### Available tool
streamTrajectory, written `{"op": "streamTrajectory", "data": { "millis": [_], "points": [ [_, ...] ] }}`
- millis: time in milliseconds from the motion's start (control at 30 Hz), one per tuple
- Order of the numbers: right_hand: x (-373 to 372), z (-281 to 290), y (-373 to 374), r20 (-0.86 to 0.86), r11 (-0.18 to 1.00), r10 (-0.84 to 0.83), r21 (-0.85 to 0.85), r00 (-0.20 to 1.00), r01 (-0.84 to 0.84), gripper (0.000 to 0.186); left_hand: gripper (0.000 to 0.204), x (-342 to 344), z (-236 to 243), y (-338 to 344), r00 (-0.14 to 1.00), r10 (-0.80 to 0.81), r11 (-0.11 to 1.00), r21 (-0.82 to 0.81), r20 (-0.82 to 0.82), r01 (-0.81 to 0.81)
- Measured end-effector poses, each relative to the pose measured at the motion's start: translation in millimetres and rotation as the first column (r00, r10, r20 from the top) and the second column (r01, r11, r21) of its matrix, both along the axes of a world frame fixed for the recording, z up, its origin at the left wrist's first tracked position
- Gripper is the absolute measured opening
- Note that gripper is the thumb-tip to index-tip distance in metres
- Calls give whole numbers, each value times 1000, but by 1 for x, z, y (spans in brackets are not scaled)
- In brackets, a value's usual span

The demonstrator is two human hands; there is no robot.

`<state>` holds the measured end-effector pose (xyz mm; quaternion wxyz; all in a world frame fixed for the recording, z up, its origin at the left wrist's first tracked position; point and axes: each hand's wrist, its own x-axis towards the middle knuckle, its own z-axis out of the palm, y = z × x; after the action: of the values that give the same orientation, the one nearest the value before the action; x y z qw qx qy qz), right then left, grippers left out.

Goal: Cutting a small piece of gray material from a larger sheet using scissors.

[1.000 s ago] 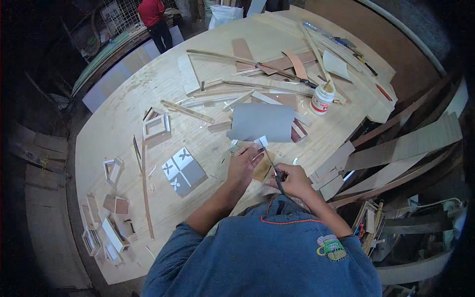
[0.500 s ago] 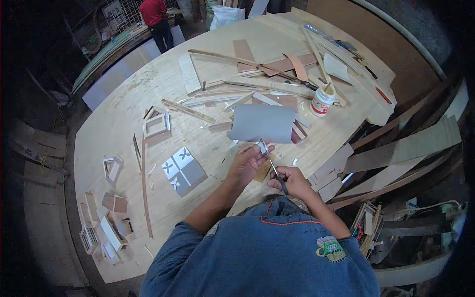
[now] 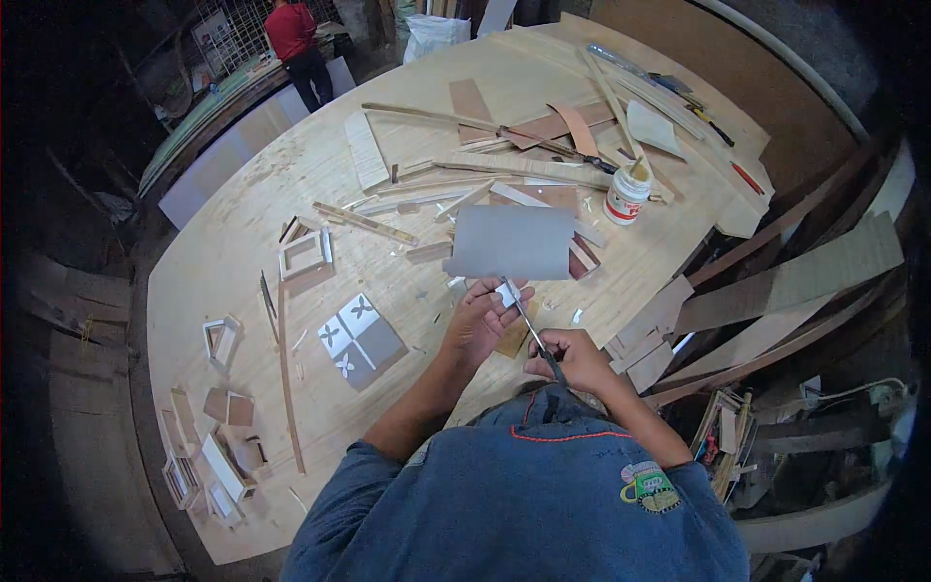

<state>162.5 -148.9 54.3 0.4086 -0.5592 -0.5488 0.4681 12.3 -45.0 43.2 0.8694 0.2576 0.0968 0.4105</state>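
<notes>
Pinched in my left hand [image 3: 477, 320] is a small white piece [image 3: 505, 294], with the blades of long scissors [image 3: 533, 336] at it. My right hand [image 3: 574, 359] grips their dark handles. A yellow-brown rectangle [image 3: 516, 341] lies partly hidden under my hands. Just beyond them is a grey sheet [image 3: 514, 240]. To the left lies a grey square board [image 3: 378, 354] decorated with white strips and four-petal shapes.
Wood strips [image 3: 398, 225], small frames [image 3: 301, 254] and little boxes [image 3: 228, 456] lie about the worktable [image 3: 213, 272]. An open white jar [image 3: 626, 199] stands at right, above leaning boards [image 3: 786, 281]. A person [image 3: 296, 48] stands beyond the table.
Both hands stay close together. The white piece and scissor tips have shifted slightly downward and leftward since a second ago, and the piece has been turned in my fingers.
</notes>
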Motion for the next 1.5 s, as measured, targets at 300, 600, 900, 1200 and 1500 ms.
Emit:
{"op": "streamTrajectory", "data": {
  "millis": [300, 600, 900, 1200, 1500],
  "points": [
    [-5, 10, -3, 30, 1000, 7, -23, 1000, -6, 27, 24, 1, -2, -1, 999, -41, 999, 10, -23, 41],
    [-10, 0, -5, 68, 997, -39, 71, 997, 34, 29, 23, 2, 0, -4, 998, -38, 999, -1, -40, 38],
    [-13, -4, -6, 36, 998, -57, 41, 998, 55, 29, 18, 1, -1, -5, 998, -60, 998, 4, 27, 60],
    [-14, 0, -8, 71, 993, -97, 73, 993, 91, 32, 14, 4, 0, -6, 999, -26, 1000, 6, -26, 26],
    [-16, -6, -9, 30, 993, -105, 48, 994, 104, 31, 9, 6, -7, -4, 998, -7, 1000, 25, -57, 8]
  ]
}}
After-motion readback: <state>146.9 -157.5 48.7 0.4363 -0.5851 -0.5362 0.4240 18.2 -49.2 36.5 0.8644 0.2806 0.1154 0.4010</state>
